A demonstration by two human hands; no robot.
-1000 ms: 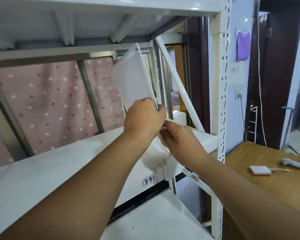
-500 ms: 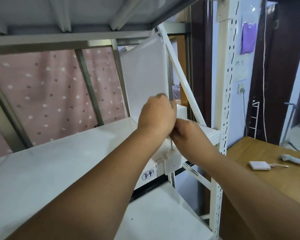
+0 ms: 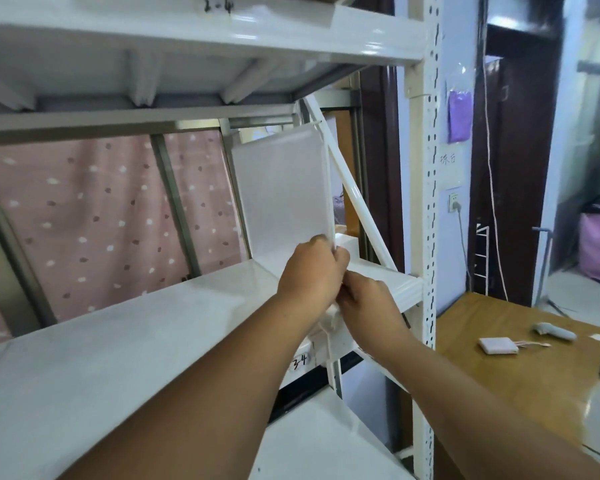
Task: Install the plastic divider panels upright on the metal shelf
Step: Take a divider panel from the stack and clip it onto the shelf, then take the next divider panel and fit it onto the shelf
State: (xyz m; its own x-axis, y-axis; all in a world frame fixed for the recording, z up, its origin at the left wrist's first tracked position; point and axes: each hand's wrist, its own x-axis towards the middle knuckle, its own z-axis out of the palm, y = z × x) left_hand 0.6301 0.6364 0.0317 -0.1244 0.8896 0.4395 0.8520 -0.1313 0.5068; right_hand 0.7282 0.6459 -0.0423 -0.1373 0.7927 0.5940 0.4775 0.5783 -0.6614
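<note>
- The white metal shelf (image 3: 125,344) carried a frosted plastic panel (image 3: 284,195) standing upright near its right end.
- A wooden table (image 3: 520,382) beside it held a small white box (image 3: 497,345) and a grey handheld device (image 3: 553,332).

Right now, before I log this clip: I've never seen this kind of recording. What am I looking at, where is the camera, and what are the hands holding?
There is no machine here: a person wears one camera on the head, looking forward and down along both forearms. The left hand grips the lower front corner of a frosted plastic divider panel, standing roughly upright at the right end of a white metal shelf. The right hand works just below, at the shelf's front edge. What its fingers pinch is hidden. To the right, a wooden table carries small white devices.
</note>
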